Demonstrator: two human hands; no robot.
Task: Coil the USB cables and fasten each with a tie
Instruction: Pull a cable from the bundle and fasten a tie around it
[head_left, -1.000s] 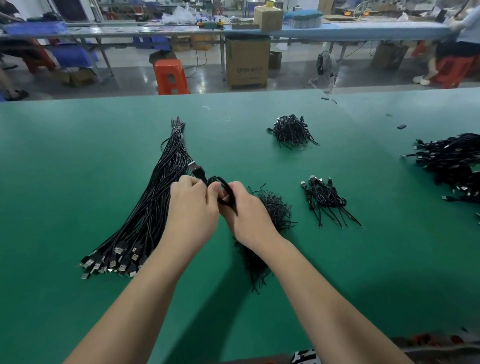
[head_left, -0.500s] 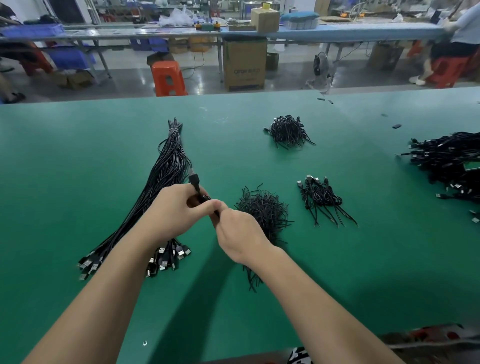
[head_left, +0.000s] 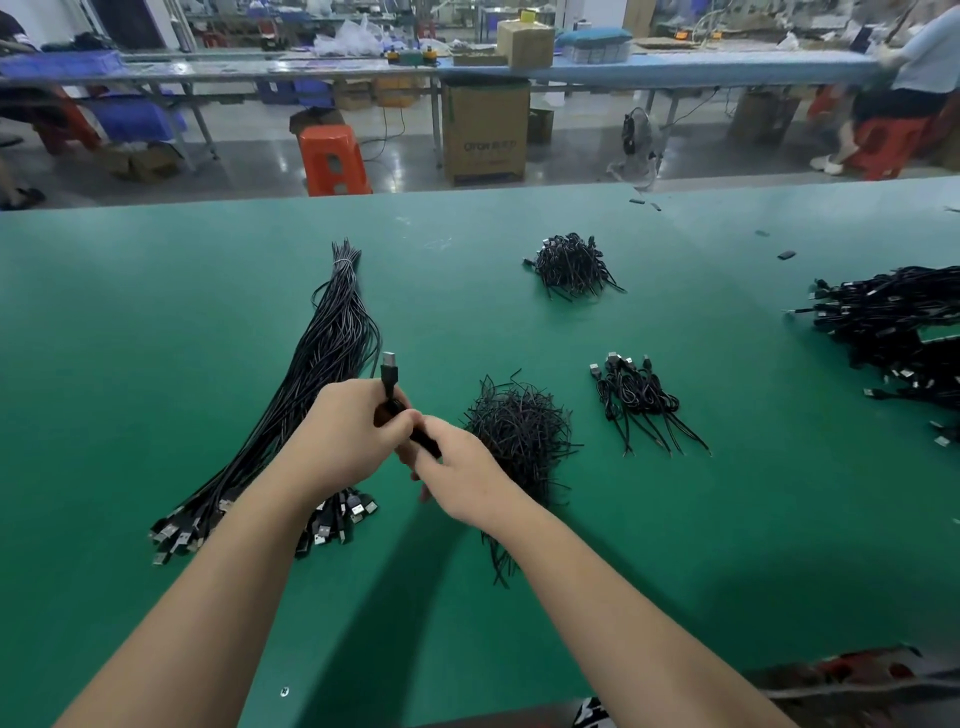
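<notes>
Cable (head_left: 390, 387) in work sat above the green table (head_left: 156, 322), its plug upward, gripped by the left hand (head_left: 347, 435) and pinched lower by the right hand (head_left: 457, 475) touching it; light and limp, it seemingly wanted holding at the gathered loops, beside the tie heap (head_left: 522, 431).

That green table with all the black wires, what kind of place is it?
Most likely a factory workshop. The long green table holds piles of USB cables and ties, with more workbenches and cardboard boxes behind.
</notes>
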